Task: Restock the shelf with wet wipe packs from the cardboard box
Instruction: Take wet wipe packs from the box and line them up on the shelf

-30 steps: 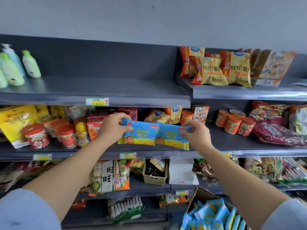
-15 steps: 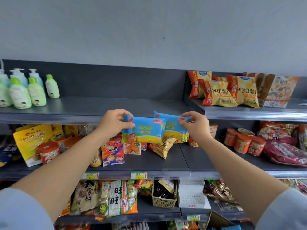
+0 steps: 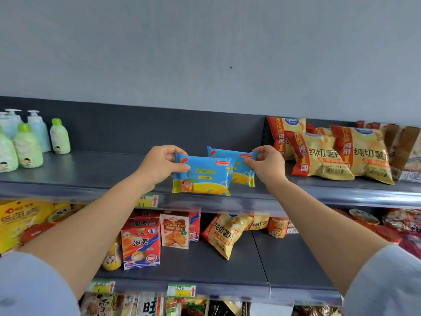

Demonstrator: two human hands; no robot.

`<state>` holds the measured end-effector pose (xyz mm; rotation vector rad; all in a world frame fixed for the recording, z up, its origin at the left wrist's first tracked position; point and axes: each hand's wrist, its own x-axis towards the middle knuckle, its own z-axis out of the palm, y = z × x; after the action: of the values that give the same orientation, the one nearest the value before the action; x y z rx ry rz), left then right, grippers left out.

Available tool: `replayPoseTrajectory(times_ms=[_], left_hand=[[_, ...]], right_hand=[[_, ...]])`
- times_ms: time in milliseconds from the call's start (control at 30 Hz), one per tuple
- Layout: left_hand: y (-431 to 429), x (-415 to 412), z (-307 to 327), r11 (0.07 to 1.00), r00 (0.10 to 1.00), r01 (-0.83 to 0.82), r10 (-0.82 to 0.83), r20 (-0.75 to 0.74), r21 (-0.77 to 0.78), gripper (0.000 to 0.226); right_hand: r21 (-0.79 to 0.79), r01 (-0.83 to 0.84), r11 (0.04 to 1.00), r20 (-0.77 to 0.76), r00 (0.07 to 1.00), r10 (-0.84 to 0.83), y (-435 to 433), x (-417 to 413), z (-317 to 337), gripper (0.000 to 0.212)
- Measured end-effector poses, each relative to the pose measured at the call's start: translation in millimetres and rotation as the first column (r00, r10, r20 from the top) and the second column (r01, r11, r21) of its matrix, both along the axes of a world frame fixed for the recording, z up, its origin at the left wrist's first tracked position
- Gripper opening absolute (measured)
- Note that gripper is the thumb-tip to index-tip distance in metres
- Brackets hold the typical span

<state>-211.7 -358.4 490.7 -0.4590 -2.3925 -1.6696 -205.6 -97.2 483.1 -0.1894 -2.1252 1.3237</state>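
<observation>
each hand has one pack here. the left hand [image 3: 159, 164] grips the front wet wipe pack [image 3: 202, 176] at its top left corner, fingers curled over the top edge and thumb pressed on the printed face, so the pack sits just to the right of that hand. the right hand [image 3: 265, 165] pinches the rear wet wipe pack [image 3: 239, 166] by its top right corner between thumb and fingertips — that pack sits to the hand's left. both packs are upright, faces toward the camera, over the front part of the top shelf [image 3: 91, 176], in the bare stretch between the pale green bottles [image 3: 27, 149] on the left and the yellow chip bags [image 3: 323, 156] on the right.

the harder bits: the front pack overlaps the rear one and hides its lower left part, so only its top edge and right side show. can't tell whether either pack's bottom edge is touching the shelf or hanging just above it — the front one's bottom lines up with the shelf lip. the small print on the packs is too blurry to read. the bottles are cut off by the left edge of the view, and the lower shelf [image 3: 205, 270] with its red cartons [image 3: 140, 244] is partly covered by both forearms.
</observation>
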Motion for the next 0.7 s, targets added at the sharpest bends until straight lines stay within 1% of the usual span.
replayPoseTrajectory(times_ms=[233,400,467,567,700], left_hand=[[17.3,-56.0,1.2,1.000,1.000,0.008,-0.008,0.021,-0.007,0.020],[24.4,-102.8,1.2,0.999,0.999,0.027,-0.025,0.043,-0.043,0.021],[26.1,-122.7,0.5,0.997,0.998,0.040,-0.036,0.059,-0.065,0.021],[27.9,-150.4,-0.9,0.994,0.995,0.069,-0.063,0.076,-0.083,0.019],[29.2,-180.9,-2.4,0.990,0.992,0.093,-0.082,0.099,-0.109,0.018]], right_hand=[[-0.068,-0.001,0.998,0.066,0.998,0.005,15.8,-65.4,-4.5,0.032],[-0.090,0.009,0.996,0.107,0.994,0.000,19.8,-112.0,-7.0,0.030],[-0.122,0.004,0.992,0.121,0.993,0.011,20.7,-130.7,-9.0,0.029],[-0.143,0.012,0.990,0.142,0.990,0.008,21.6,-156.7,-12.1,0.030],[-0.160,0.028,0.987,0.181,0.983,0.002,21.2,-187.5,-15.3,0.025]])
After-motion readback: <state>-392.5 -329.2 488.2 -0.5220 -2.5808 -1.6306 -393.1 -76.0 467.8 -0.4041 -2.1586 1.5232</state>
